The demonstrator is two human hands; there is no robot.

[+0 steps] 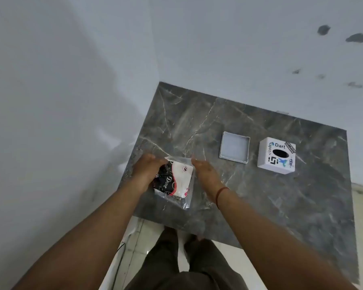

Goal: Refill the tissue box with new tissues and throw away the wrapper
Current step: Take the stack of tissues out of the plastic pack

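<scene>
A tissue pack (176,181) in clear plastic wrapper, printed black, red and white, lies on the grey marble table (260,206) near its left edge. My left hand (146,171) grips the pack's left side and far corner. My right hand (205,172) rests against the wrapper's right edge, fingers pinching the clear plastic at the top. A white cube tissue box (277,155) with stickers and a black oval opening stands to the right. Its grey base tray (234,147) lies upturned between the pack and the box.
White walls close the corner behind and to the left of the table. Dark marks dot the wall at upper right. My legs and a pale tiled floor with a thin black cable (118,258) show below the table's front edge.
</scene>
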